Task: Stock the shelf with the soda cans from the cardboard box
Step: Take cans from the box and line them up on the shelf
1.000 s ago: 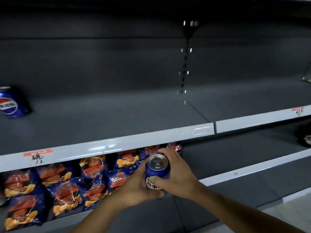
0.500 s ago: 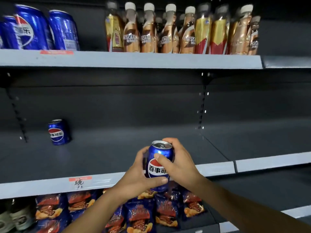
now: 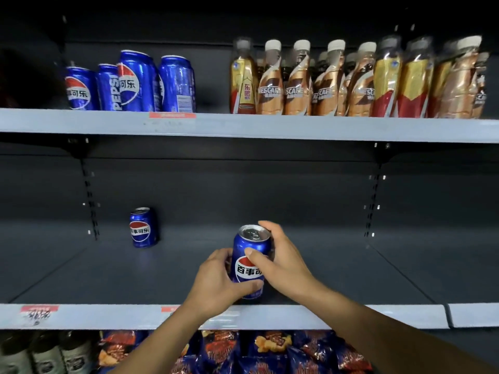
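A: Start at nine o'clock. What stands on the middle shelf?

B: One blue soda can, the lone can, upright, far back toward the rear wall, at about ten o'clock from the hands. Nothing touches it.

A: And above it, toward eleven o'clock?

B: The top shelf carries a cluster of four blue cans, upright and close together. Moving toward one o'clock, a row of brown and gold bottles with pale caps stands side by side along the same shelf.

A: Now the centre. What are the hands doing?

B: The left hand wraps the lower body of the held can, fingers curled round its left side and the thumb across the bottom front. The right hand grips the same can from the right, thumb pressed on the front near the logo, fingers curled behind the upper rim.

A: Where is that can exactly?

B: Upright, top showing, near the front edge of the middle shelf, at about four o'clock from the lone can and well apart from it. I cannot tell whether its base touches the shelf.

A: Anything at six o'clock?

B: Under the shelf edge, dark bottles toward seven o'clock, then snack bags in blue and orange.
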`<action>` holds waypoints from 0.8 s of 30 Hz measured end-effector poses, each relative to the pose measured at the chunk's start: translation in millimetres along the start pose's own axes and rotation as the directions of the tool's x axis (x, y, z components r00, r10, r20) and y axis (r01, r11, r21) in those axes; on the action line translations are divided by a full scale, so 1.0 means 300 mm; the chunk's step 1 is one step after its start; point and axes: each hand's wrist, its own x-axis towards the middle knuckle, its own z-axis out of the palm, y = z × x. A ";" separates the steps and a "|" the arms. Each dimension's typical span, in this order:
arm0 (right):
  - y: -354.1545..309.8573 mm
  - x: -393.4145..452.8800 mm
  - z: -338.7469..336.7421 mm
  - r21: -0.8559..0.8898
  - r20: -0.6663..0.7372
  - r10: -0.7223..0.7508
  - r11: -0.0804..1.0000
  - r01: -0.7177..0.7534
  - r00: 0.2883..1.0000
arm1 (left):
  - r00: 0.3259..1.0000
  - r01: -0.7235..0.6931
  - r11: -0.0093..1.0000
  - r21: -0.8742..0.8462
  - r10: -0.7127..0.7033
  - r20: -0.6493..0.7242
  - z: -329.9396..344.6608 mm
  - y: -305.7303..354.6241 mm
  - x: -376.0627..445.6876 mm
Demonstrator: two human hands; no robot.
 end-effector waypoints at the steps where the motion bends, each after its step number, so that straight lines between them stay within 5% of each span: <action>1: -0.002 0.020 0.023 0.009 0.016 0.008 1.000 -0.008 1.000 | 1.000 0.009 1.000 0.004 -0.009 -0.011 -0.021 -0.016 0.011; 24: 0.074 0.344 0.567 0.107 0.152 0.277 0.950 -0.295 0.949 | 0.961 0.261 0.963 -0.063 -0.265 -0.081 -0.291 -0.494 0.281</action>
